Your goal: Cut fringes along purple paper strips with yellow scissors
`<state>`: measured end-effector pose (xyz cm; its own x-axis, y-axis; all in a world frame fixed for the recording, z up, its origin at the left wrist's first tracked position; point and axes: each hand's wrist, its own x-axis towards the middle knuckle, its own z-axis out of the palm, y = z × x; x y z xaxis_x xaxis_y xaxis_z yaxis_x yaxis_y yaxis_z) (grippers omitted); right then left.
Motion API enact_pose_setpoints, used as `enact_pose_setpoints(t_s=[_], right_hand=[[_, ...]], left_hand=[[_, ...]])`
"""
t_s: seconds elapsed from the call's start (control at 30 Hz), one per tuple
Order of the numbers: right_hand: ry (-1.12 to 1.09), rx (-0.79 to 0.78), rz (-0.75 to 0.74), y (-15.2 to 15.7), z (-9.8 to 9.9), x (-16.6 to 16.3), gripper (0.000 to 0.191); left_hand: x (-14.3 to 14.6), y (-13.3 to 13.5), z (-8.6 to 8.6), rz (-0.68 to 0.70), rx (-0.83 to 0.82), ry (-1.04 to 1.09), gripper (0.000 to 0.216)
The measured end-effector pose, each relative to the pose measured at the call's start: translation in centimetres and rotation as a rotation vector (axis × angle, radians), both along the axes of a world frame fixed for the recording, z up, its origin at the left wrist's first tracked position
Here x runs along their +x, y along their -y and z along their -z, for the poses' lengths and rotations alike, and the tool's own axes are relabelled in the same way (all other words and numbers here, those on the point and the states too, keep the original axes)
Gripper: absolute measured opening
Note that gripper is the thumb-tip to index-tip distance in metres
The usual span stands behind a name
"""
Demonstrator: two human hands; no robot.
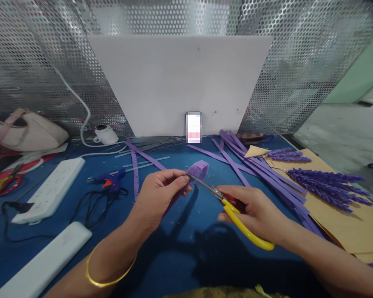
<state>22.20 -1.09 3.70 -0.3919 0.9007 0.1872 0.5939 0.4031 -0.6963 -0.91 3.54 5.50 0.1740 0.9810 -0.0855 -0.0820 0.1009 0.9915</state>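
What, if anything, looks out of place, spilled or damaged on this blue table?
The pale pink handbag at far left seems slightly out of place: a personal bag near yellow-and-red scissors. Nothing looks clearly spilled or damaged.

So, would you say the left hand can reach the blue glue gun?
Probably yes: nothing tall stands between the left hand and the glue gun, just a loose purple strip, though that hand holds a curled strip.

From the scissors (231,206): phone (194,129) at 12, board (186,82) behind it, glue gun (113,181) at 9, strips (274,179) around 2ish, flowers (325,178) on paper (356,231) at 3.
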Motion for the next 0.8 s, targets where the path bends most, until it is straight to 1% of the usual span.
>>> enact_pose_setpoints(t_s=[0.17, 0.23, 0.37, 0.47, 0.53, 0.63, 0.8], right_hand=[[-0.052, -0.083, -0.006, -0.02, -0.12, -0.09, 0.029], [-0.113, -0.157, -0.029, -0.11, -0.04, -0.03, 0.027], [-0.274, -0.337, -0.104, -0.44, 0.15, 0.19, 0.026], [-0.347, -0.403, -0.120, -0.63, 0.12, 0.26, 0.026], [-0.359, -0.411, -0.110, -0.67, 0.06, 0.25, 0.025], [-0.329, -0.381, -0.088, -0.63, 0.00, 0.20, 0.025], [-0.179, -0.249, -0.030, -0.38, 0.05, 0.21, 0.024]], left_hand=[[0.00, -0.07, -0.16, 0.024, -0.041, 0.052, 0.010], [0.01, -0.16, -0.33, 0.035, -0.073, 0.090, 0.010], [0.00, -0.30, -0.64, 0.079, -0.217, 0.156, 0.016], [0.04, -0.29, -0.68, 0.096, -0.255, 0.171, 0.019], [0.10, -0.25, -0.65, 0.090, -0.218, 0.161, 0.018], [0.16, -0.20, -0.58, 0.071, -0.152, 0.132, 0.014], [0.08, -0.15, -0.44, 0.034, -0.098, 0.094, 0.011]])
